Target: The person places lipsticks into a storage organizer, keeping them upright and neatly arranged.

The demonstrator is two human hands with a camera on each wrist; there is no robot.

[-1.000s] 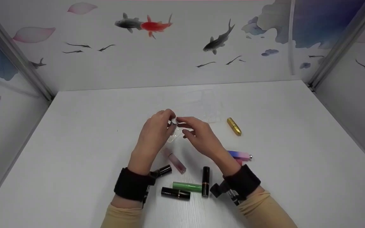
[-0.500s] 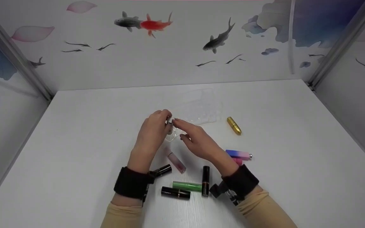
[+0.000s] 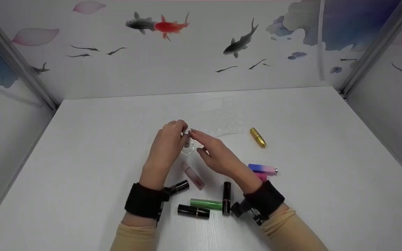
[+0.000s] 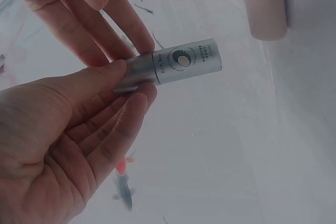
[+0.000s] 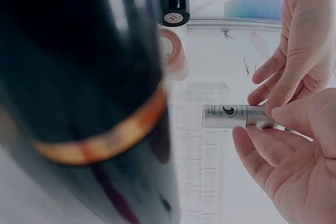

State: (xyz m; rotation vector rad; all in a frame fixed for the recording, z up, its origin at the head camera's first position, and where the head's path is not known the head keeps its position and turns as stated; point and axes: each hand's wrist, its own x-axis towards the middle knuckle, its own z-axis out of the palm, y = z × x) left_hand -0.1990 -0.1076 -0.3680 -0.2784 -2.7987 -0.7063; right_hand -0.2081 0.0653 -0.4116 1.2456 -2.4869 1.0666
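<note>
My left hand (image 3: 166,143) pinches a small silver and white lip balm tube (image 4: 189,59) between thumb and fingers, holding it by its silver end. A round coconut picture and print show on the white part. My right hand (image 3: 218,155) is beside it, its straight fingers touching the tube's silver end while the thumb stands apart. Part of the tube is hidden by fingers in the head view. Just beyond and under the hands lies a clear plastic tray (image 3: 218,120). Below them is a pinkish lip gloss tube (image 3: 194,178).
Black lipstick tubes (image 3: 193,211) and a green tube (image 3: 206,204) lie near the front. A blue-pink tube (image 3: 263,169) and a bright pink item (image 3: 262,176) lie by the right wrist. A gold lipstick (image 3: 258,137) lies farther right. A patterned wall (image 3: 201,62) closes the back.
My right fingertips have moved slightly left along with the tube, and its thumb has shifted left too. My left hand has drawn a little left and still pinches the tube.
</note>
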